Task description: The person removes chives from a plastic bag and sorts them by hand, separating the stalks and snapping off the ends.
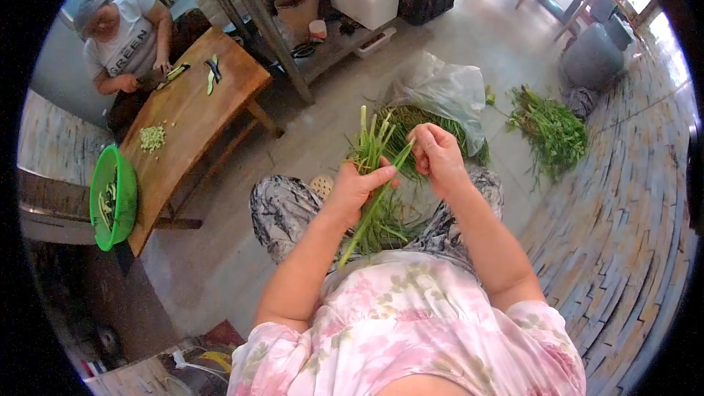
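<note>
Between my knees, my left hand (361,187) is wrapped round a bunch of long green stalks (374,136), their pale cut ends pointing up and the leafy part hanging over my lap. My right hand (437,158), just to the right, pinches the pale end of one green stalk (402,155) that slants down across the bunch. Behind both hands a heap of thin greens (433,123) lies on the floor, partly under a clear plastic bag (440,88).
Another leafy green pile (548,132) lies right, near a grey gas cylinder (595,55). At left, a person cuts vegetables with a knife on a wooden table (198,103); a green basket (130,198) stands beside it. A white crate (363,1) sits behind.
</note>
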Demonstrator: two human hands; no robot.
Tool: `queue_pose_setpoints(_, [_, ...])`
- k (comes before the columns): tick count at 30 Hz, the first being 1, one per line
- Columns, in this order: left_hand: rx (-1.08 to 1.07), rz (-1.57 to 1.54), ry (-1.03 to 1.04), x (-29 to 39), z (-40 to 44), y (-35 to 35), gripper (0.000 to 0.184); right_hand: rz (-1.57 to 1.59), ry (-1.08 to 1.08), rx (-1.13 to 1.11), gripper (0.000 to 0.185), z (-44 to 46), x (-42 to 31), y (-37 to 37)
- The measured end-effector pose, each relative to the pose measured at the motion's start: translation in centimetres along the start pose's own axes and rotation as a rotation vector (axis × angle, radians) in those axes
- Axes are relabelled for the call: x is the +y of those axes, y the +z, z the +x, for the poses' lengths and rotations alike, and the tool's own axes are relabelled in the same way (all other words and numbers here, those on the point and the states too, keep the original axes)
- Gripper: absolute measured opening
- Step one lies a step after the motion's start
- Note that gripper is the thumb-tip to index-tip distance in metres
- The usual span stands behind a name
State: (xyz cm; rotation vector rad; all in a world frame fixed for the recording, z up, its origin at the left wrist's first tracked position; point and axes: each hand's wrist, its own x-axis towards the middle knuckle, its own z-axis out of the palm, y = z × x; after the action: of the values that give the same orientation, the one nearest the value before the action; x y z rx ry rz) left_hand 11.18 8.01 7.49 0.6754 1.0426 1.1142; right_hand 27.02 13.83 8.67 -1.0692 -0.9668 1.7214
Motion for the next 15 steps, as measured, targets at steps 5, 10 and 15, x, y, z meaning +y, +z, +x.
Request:
queue_pose_setpoints(5, [0.046,-0.048,-0.040,0.4,-0.7,-0.8,0.019,-0.251,-0.009,-0.229,0.015,0.0,0.4,-0.8])
queue_pose_setpoints(10, [0.053,0.023,-0.082,1.3,-1.5,-1.8,0.021,-0.110,-0.059,-0.090,0.011,0.6,-0.8,-2.5])
queue_pose_setpoints(15, [0.249,-0.076,-0.037,1.1,-0.8,-4.1,0.019,-0.102,0.000,-0.078,0.012,0.4,-0.5,-4.3])
